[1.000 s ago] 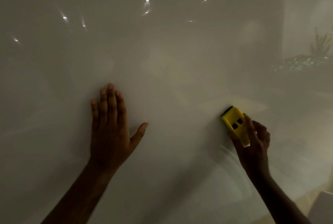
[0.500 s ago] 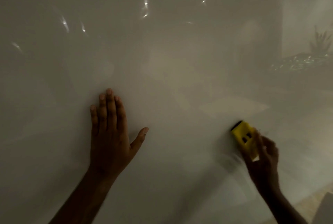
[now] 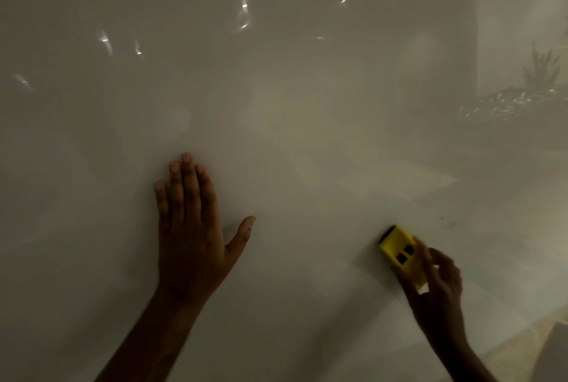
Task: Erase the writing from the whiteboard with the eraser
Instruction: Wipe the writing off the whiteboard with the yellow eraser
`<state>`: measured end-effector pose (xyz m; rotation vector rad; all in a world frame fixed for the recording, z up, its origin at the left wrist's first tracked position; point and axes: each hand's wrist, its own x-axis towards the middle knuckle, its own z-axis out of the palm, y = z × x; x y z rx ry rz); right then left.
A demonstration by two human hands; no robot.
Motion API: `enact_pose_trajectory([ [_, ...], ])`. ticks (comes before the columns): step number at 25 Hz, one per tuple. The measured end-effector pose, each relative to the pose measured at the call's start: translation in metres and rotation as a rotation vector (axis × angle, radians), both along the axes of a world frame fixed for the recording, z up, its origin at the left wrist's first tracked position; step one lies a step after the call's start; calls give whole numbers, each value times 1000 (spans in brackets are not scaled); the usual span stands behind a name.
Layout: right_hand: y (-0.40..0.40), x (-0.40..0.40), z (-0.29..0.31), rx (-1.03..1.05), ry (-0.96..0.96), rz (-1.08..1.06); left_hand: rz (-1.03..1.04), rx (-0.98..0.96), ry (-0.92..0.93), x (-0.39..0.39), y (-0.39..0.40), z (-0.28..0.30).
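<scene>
A dim, glossy whiteboard [image 3: 307, 136] fills the view. Right hand [image 3: 436, 292] fingers [image 3: 422, 254] pinch the yellow eraser [image 3: 398, 251] at lower right; the left hand [image 3: 190, 228] lies spread flat, holding nothing. A loose pinch could tip the eraser (faint specks sit nearby). Its long axis runs diagonally, pointing upper left.

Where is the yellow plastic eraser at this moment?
In the head view, the yellow plastic eraser sits at lower right, pressed on the glossy white whiteboard, gripped by the right hand, well right of the flat left hand.
</scene>
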<state>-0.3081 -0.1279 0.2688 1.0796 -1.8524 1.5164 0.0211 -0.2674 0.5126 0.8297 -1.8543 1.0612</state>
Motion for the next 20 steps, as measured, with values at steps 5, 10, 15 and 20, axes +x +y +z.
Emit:
enact_pose_trajectory([
  [5,11,-48,41,-216,-367,-33,10,-2,-20,1,-1,-4],
  [10,-14,-13,82,-232,-379,20,6,-7,-1,-2,-2,-6],
  [15,-15,32,27,-31,-69,-6,-16,1,-4,-2,-1,-7],
  [20,-2,-36,39,-186,-404,-70,-9,4,-38,1,-3,-8],
])
